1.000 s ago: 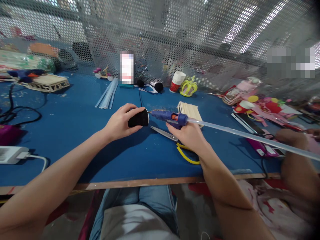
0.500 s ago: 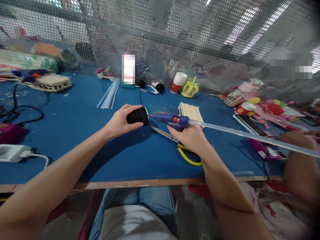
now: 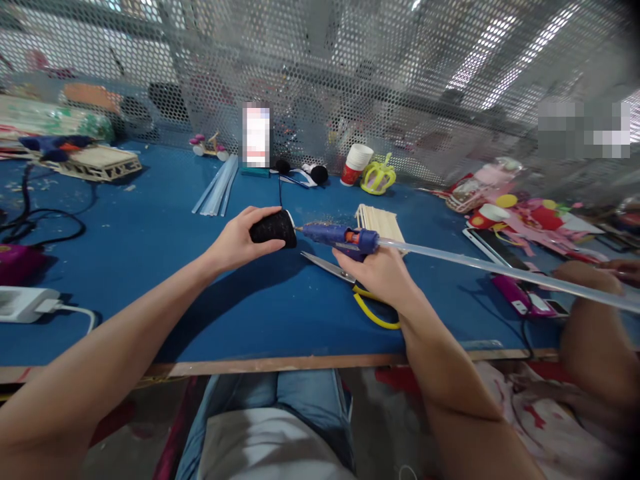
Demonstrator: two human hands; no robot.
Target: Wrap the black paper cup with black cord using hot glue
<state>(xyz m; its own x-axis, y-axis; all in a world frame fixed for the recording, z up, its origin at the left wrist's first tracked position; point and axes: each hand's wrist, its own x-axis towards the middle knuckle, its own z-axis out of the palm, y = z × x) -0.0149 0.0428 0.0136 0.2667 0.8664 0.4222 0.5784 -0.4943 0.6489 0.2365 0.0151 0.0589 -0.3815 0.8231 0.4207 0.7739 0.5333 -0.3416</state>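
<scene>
over the blue table (image 3: 150, 253), the right hand (image 3: 377, 273) is clamped on a blue hot glue gun (image 3: 340, 236) lying level, its long axis running left-right with a clear glue stick (image 3: 500, 270) trailing right. its nozzle points left, touching the small black cup (image 3: 274, 229) gripped sideways in the left hand (image 3: 240, 243).

Bare forearms (no sleeves); blue jeans (image 3: 305, 400); grey top (image 3: 270, 447).

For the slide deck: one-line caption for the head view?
Left hand holds black cup against blue glue gun gripped by right hand.
</scene>
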